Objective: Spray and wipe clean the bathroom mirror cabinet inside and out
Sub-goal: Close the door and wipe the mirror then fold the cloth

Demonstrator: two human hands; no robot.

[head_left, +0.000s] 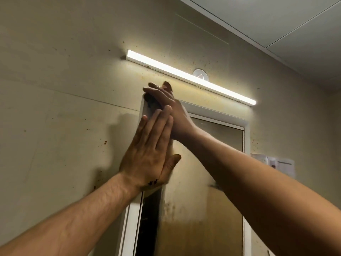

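Observation:
The white-framed mirror cabinet hangs on the wall ahead and above me. Its smeared, streaky mirror door stands slightly ajar at the left edge, showing a dark gap into the inside. My left hand lies flat against the door's upper left part, fingers straight, holding nothing. At the cabinet's top left corner, my right hand presses a dark cloth under its fingers. Most of the cloth is hidden by the hand.
A lit strip light runs across the wall just above the cabinet, with a round white fitting behind it. Paper notes stick to the wall at the right. The beige wall is speckled with brown spots.

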